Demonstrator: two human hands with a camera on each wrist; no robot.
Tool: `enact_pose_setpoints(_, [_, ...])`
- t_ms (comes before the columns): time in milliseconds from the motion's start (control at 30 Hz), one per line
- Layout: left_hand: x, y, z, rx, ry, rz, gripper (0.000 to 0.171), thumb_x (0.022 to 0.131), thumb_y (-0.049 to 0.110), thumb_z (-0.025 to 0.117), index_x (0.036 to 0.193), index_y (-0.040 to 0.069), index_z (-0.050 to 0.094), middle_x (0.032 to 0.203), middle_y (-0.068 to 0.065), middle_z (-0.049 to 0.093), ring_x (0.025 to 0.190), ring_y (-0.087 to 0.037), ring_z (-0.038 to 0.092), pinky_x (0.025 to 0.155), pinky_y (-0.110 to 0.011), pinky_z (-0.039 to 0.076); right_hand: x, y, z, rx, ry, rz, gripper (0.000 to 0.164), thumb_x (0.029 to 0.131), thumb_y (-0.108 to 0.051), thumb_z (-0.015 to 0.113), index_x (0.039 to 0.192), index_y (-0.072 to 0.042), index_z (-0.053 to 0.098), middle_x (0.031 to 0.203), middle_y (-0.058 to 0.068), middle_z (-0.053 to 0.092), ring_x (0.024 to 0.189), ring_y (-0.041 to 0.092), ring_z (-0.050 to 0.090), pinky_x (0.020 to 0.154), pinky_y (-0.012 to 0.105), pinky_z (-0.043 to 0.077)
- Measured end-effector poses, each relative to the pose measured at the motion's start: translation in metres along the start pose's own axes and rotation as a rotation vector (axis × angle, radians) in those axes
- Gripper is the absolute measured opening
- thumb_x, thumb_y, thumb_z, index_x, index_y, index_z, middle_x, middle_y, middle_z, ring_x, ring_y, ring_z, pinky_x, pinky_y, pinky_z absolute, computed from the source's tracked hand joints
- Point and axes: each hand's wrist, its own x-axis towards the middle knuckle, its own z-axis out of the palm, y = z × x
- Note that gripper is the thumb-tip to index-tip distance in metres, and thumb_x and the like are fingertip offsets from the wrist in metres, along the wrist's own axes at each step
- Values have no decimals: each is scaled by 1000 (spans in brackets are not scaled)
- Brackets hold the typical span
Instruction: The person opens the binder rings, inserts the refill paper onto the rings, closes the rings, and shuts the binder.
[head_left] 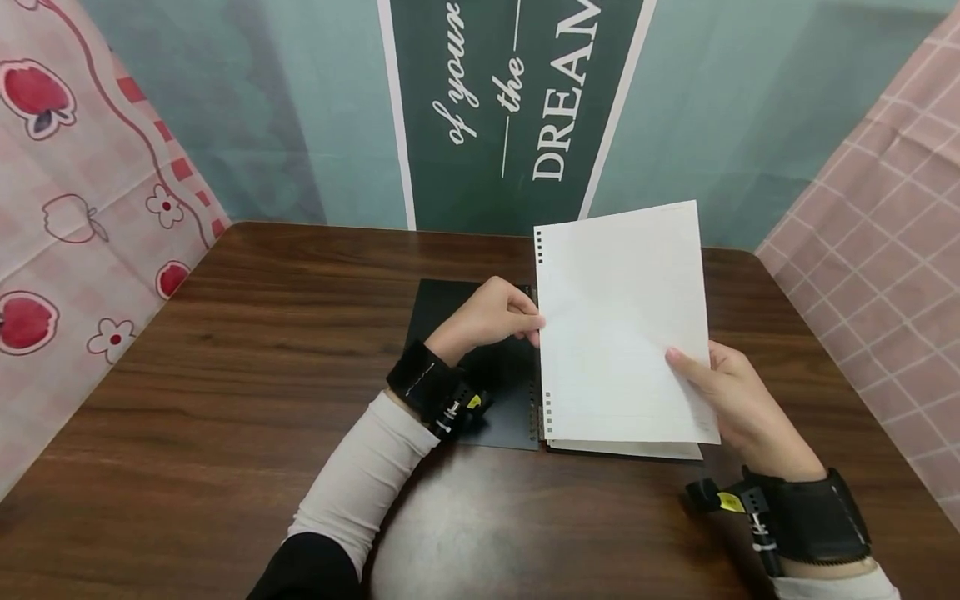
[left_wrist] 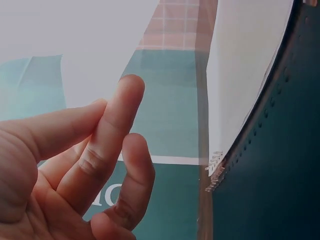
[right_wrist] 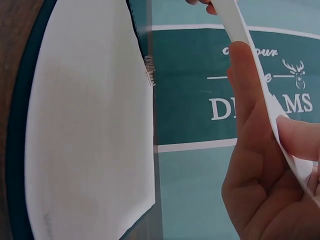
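Note:
White loose-leaf paper (head_left: 622, 325) with punched holes down its left edge is held up above an open ring binder notebook (head_left: 437, 302). My left hand (head_left: 497, 315) pinches the left edge, near the middle of that side, between thumb and fingertips. On the lower right edge, my right hand (head_left: 738, 404) grips the paper, thumb in front and fingers behind. Beneath, the notebook lies with its dark cover on the left and more white pages (right_wrist: 95, 125) on the right. Small metal rings (left_wrist: 216, 175) at its spine show in both wrist views.
The notebook lies on a brown wooden table (head_left: 225, 400). Behind the table hangs a green cloth with white lettering (head_left: 487, 192). A pink apple-print cloth (head_left: 75, 208) flanks the left side and a pink checked one (head_left: 892, 267) the right.

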Motion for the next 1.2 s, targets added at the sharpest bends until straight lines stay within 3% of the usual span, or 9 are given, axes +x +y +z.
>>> enact_pose_setpoints(400, [2,-5,7,6,-19,-19,15,95,13,67,89,4,77,73,-6,74,68,-13,60,64,-21,44,-1,6,0,15,-13,12,66,104,-37,48,145,11,30,91,-19,67,81,5,69,67,30,57])
enact_pose_setpoints(800, [7,-9,14,37,-15,-27,15,95,13,67,90,4,77,75,-7,74,80,-29,66,63,-20,46,1,10,0,-20,1,28,66,105,-37,48,146,12,31,90,-21,65,80,4,67,67,28,54])
enact_pose_setpoints(1200, [9,-14,17,56,-17,-73,14,95,15,68,92,5,77,76,-6,75,72,-16,64,63,-20,45,3,11,2,-20,-5,30,65,105,-36,47,143,14,32,85,-19,67,77,5,67,65,30,56])
